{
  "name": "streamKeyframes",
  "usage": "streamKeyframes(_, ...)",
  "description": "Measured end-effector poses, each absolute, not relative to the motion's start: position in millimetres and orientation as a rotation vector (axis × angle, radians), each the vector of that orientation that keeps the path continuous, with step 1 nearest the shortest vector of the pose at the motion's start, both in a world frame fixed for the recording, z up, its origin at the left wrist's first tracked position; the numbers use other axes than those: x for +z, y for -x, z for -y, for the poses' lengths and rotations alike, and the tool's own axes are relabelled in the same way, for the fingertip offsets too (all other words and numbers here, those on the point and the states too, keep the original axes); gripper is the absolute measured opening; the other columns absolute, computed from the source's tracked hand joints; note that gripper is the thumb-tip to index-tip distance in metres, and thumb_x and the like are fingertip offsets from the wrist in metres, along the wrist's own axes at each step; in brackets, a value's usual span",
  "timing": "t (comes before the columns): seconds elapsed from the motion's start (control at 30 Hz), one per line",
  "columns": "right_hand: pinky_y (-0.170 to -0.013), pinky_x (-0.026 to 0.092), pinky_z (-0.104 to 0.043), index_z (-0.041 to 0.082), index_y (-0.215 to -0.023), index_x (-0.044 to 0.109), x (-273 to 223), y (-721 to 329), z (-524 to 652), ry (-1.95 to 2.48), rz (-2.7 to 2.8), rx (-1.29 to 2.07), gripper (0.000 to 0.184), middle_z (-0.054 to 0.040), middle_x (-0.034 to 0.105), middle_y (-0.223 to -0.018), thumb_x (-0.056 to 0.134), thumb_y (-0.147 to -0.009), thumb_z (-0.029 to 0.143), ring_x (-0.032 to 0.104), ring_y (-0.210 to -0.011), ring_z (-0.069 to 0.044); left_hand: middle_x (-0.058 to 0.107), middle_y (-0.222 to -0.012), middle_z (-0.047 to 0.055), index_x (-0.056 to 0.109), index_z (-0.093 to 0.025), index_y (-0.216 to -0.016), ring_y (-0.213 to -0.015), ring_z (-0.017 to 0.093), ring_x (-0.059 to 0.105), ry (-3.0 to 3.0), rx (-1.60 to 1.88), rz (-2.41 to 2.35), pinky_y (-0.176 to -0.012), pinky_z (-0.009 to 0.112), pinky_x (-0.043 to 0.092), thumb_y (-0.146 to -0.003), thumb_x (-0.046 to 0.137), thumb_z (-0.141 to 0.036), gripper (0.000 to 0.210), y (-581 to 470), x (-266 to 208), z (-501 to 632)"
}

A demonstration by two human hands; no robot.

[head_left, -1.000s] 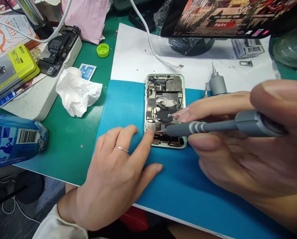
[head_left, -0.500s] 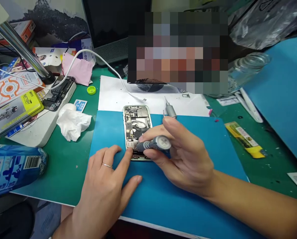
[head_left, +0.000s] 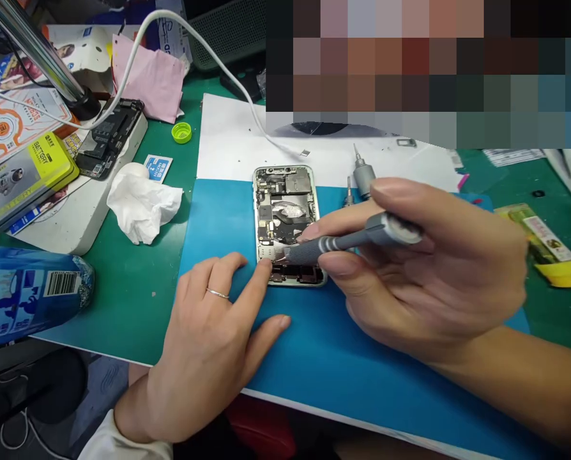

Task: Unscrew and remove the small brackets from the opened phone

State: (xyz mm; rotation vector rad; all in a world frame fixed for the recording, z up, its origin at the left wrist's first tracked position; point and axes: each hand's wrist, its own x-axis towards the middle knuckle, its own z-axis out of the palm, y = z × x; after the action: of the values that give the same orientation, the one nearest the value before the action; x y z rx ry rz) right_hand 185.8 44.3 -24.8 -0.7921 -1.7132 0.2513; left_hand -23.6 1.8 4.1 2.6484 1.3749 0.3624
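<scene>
An opened smartphone (head_left: 290,217) lies on the blue mat (head_left: 218,220), its boards and parts exposed. My right hand (head_left: 410,275) grips a grey precision screwdriver (head_left: 333,244) between thumb and fingers. The driver is tilted low, its tip at the phone's lower left part, by a small silvery plate. My left hand (head_left: 223,326), a ring on one finger, rests on the mat with fingers spread. Its index fingertip touches the phone's lower left edge close to the screwdriver tip. Two other small grey drivers (head_left: 363,174) are beyond my right hand.
At left are a crumpled tissue (head_left: 144,201), a green cap (head_left: 181,133), another opened phone (head_left: 110,137) on a white box, a yellow battery box (head_left: 29,182) and a blue packet (head_left: 31,297). A white cable (head_left: 223,61) arches over the back. A yellow packet (head_left: 547,246) lies right.
The view has moved closer and lower, so the phone appears larger. My right hand has tipped the screwdriver flatter, its back end swinging right. My left index finger stays at the phone's edge.
</scene>
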Motion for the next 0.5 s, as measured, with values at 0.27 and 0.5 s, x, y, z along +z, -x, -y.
streamKeyframes(0.27, -0.076, 0.072, -0.025, 0.028, -0.152, 0.053, -20.7, -183.0, -45.2, 0.783, 1.7, 0.272, 0.07, -0.0038, 0.07, -0.129, 0.07, -0.088, 0.004, 0.077, -0.089, -0.016, 0.057, -0.134, 0.016, 0.055, -0.016, -0.148, -0.114, 0.032, 0.05, -2.648, 0.344, -1.372, -0.092, 0.042, 0.039, -0.106, 0.053, -0.044, 0.05, 22.7, 4.1, -2.5)
streamKeyframes(0.5, -0.062, 0.069, -0.024, 0.038, -0.145, 0.059, -20.7, -176.7, -47.6, 0.833, 1.539, 0.265, 0.067, 0.0034, 0.06, -0.141, 0.068, -0.089, 0.004, 0.075, -0.085, -0.015, 0.057, -0.135, 0.015, 0.052, -0.015, -0.151, -0.114, 0.032, 0.05, -2.643, 0.339, -1.376, -0.091, 0.043, 0.039, -0.106, 0.052, -0.045, 0.053, 22.4, 3.9, -2.7)
